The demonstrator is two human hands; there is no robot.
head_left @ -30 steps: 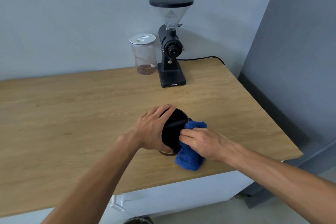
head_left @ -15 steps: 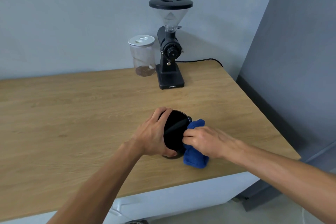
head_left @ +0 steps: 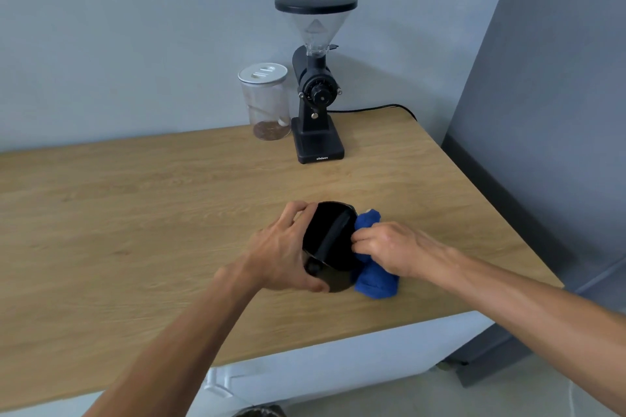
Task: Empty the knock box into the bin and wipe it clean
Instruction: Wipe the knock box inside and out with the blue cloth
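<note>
The black round knock box (head_left: pixel 330 240) stands tilted on the wooden counter (head_left: pixel 135 220), its mouth turned up and to the right, with its bar across the opening. My left hand (head_left: pixel 283 250) wraps around its left side and holds it. My right hand (head_left: pixel 389 252) grips a folded blue cloth (head_left: pixel 372 278) and presses it against the box's right rim. Part of the cloth is hidden under my fingers. A dark rim of the bin (head_left: pixel 259 411) peeks in at the bottom edge, below the counter.
A black coffee grinder (head_left: pixel 316 85) with a clear hopper stands at the back by the wall, its cable running right. A clear jar (head_left: pixel 267 101) with a white lid sits to its left. The counter's front edge and right corner are close to my hands.
The cloth in my right hand has slid a little along the right rim of the knock box. My left hand keeps its hold. The view has shifted slightly.
</note>
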